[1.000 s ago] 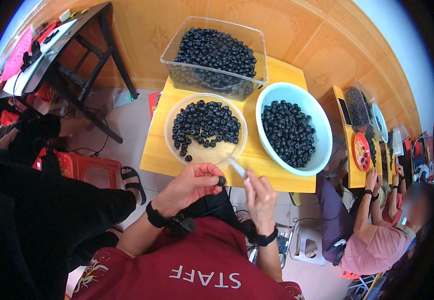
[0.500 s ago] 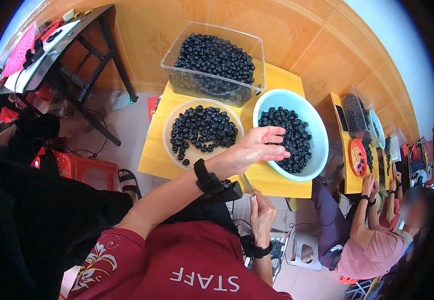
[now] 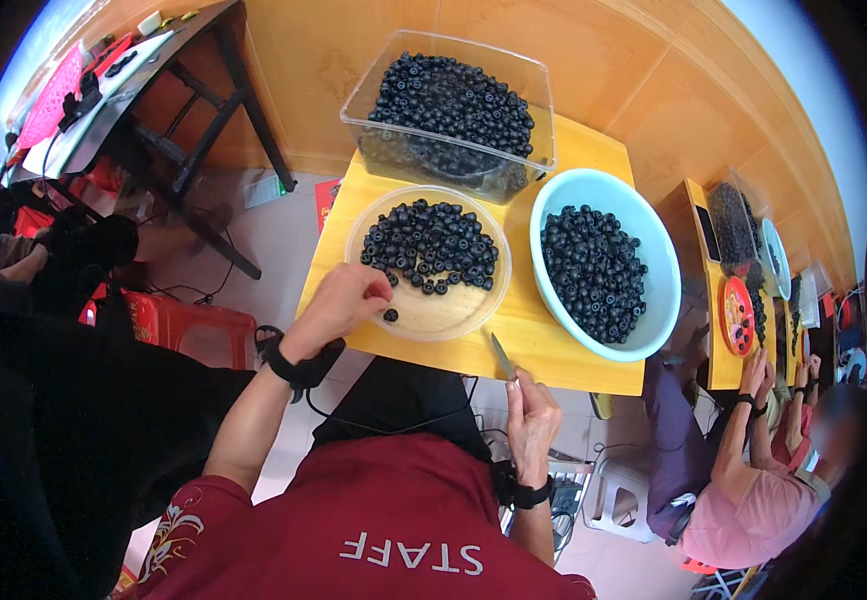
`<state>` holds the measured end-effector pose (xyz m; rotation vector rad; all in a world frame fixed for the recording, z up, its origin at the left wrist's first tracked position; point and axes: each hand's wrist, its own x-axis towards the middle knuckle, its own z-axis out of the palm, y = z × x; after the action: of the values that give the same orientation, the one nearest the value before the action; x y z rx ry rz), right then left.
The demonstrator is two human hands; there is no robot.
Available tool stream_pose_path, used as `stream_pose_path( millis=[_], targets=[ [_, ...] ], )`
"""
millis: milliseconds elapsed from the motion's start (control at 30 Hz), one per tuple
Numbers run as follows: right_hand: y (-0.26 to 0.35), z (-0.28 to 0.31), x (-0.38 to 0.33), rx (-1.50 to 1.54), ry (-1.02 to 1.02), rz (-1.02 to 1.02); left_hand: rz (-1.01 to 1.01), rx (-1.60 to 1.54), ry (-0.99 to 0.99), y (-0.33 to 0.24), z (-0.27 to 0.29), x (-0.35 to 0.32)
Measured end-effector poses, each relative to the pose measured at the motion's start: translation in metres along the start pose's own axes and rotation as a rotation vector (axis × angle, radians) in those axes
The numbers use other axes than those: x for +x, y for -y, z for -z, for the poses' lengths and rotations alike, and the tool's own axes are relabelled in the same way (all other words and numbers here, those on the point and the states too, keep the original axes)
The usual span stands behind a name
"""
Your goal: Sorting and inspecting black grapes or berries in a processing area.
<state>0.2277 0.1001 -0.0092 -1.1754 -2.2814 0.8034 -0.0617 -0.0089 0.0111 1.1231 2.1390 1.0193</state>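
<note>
My left hand (image 3: pixel 342 305) is over the left rim of a round, shallow clear tray (image 3: pixel 434 325), with its fingers curled together; whether a part is pinched in them I cannot make out. Small black ring-shaped parts (image 3: pixel 432 240) are heaped in the tray, and a single black part (image 3: pixel 391 315) lies just by my left fingertips. In my right hand (image 3: pixel 532 418), low at the table's front edge, is a small knife (image 3: pixel 502 355), its blade pointing up and away toward the tray. To the right stands a pale blue basin (image 3: pixel 659 310) holding many similar black parts.
A clear rectangular bin (image 3: pixel 454 175) full of black parts stands at the back of the yellow table (image 3: pixel 594 375). Left are a dark-legged table (image 3: pixel 254 110) and a red stool (image 3: pixel 189 320). At right a person in pink (image 3: pixel 754 510) works at another yellow table (image 3: pixel 726 372).
My left hand has moved from over the blue basin leftward to the clear tray's left edge, its spread fingers now curled. My right hand still holds the knife. The whole view has shifted slightly.
</note>
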Motion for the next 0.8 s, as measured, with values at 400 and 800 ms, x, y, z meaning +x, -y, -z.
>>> stream_pose_path(
  millis=[400,800],
  targets=[
    [-0.006,0.004,-0.005,0.025,-0.063,0.050,-0.229,0.603,-0.006,0.004,-0.041,0.007],
    [0.004,0.002,0.000,0.021,-0.067,0.065,-0.223,0.439,-0.028,-0.004,-0.042,0.007]
  ],
)
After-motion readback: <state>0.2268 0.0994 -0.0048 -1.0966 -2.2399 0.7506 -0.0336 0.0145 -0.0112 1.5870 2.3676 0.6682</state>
